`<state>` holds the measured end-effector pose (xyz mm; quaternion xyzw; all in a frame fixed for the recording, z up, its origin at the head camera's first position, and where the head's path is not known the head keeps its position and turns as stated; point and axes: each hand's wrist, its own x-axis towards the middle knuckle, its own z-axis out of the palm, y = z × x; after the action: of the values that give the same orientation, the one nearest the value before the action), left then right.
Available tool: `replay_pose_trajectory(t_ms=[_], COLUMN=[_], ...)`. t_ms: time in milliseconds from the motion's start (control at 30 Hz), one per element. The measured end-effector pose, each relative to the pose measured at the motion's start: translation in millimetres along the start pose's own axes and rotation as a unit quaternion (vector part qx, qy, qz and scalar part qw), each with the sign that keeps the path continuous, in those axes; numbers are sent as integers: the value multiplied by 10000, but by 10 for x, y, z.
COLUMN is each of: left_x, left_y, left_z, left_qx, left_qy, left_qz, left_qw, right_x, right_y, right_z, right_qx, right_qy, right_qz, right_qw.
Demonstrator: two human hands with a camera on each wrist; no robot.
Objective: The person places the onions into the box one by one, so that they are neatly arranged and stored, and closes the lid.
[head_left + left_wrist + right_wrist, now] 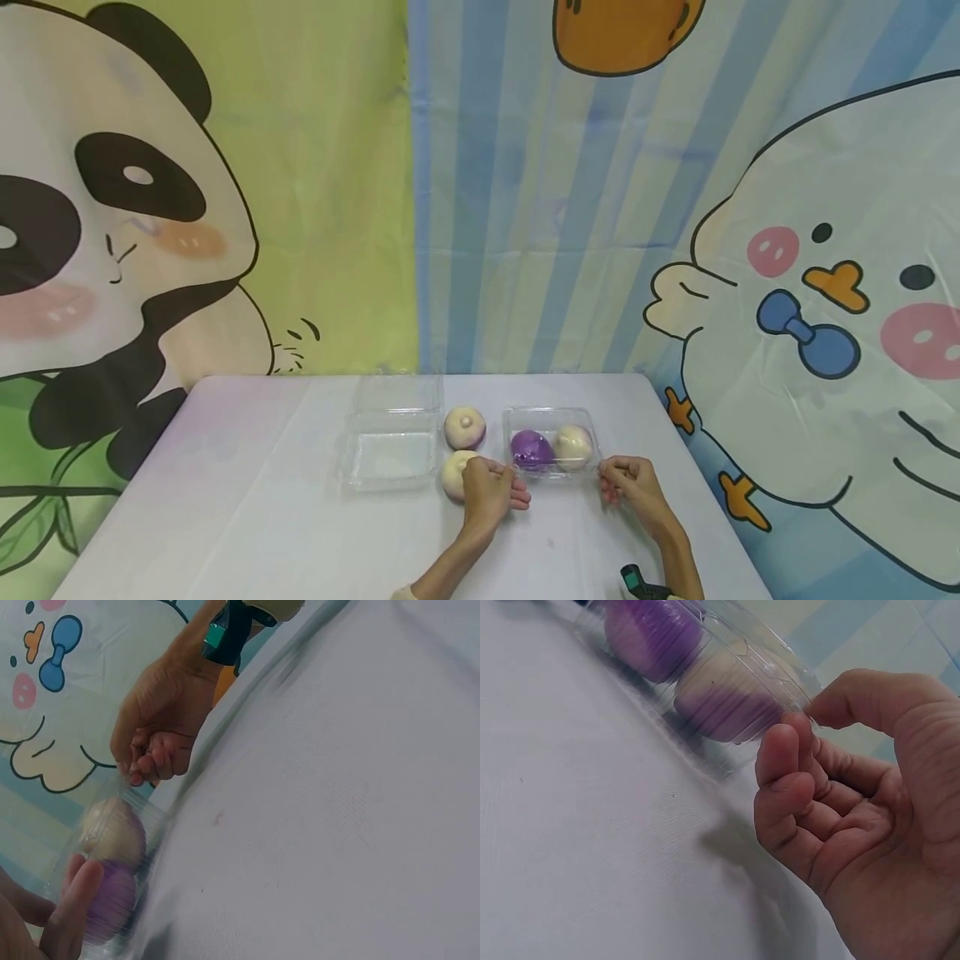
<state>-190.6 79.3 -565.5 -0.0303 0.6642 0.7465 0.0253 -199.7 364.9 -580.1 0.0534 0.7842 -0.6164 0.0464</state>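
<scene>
A closed clear plastic clamshell box (551, 417) stands on the table with two round, purple-and-cream pieces inside. The purple piece (532, 451) shows on the left, the cream one (573, 447) on the right. At the front right corner, my right hand (636, 490) pinches the box's rim between thumb and forefinger, the other fingers curled below, as the right wrist view shows. My left hand (487, 493) is at the front left corner, thumb and forefinger together at the edge, other fingers extended. Behind the left hand, a cream round piece (452, 475) is partly covered.
Another cream round piece (464, 427) with a small nub on top sits behind the covered one. An open clear box (393, 458) lies to the left, its lid folded back. A white cloth covers the table (262, 517); printed curtains (510, 208) hang behind.
</scene>
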Motion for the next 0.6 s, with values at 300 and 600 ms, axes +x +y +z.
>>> replay_pose_trajectory(t_ms=[300, 600], left_x=[63, 129], left_y=[-31, -40], left_z=[81, 132], left_qx=[-30, 7], left_qy=[61, 156], left_qz=[39, 114], left_qw=[10000, 9998], right_x=[32, 58], right_y=[7, 32], right_z=[-10, -26], right_qx=[-23, -86], right_qy=[368, 521], right_qz=[-2, -178], right_qw=[9993, 9984])
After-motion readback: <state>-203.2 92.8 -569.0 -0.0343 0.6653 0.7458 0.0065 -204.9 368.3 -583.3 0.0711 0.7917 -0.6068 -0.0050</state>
